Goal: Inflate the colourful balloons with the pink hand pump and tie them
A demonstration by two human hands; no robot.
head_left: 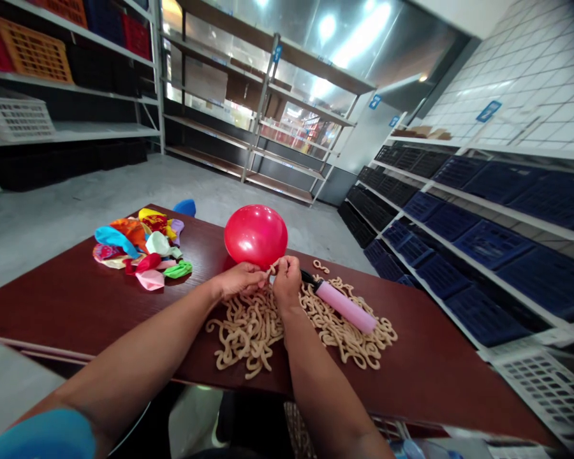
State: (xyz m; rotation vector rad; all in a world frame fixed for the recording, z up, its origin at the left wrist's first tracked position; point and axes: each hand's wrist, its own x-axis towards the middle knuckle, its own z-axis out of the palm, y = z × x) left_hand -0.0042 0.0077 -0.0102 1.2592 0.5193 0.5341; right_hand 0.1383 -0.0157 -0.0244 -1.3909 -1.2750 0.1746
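A red inflated balloon (256,234) sits at the far side of the table, just beyond my hands. My left hand (243,279) is closed at the balloon's near underside, where its neck is hidden by my fingers. Close beside it, my right hand (287,277) is pinched on a tan curly strand (272,270) that spans the small gap between both hands. Many similar strands lie in a loose pile (249,328) under and around my wrists. A pink hand pump (347,307) with a black end rests on the strands at right, its black end partly behind my right hand.
Several uninflated coloured balloons (146,245) lie heaped on the left of the dark brown table (62,299). A blue rounded object (185,207) shows past the far edge. Shelves with blue crates (488,252) stand at right, and crate-filled shelves (100,131) at left.
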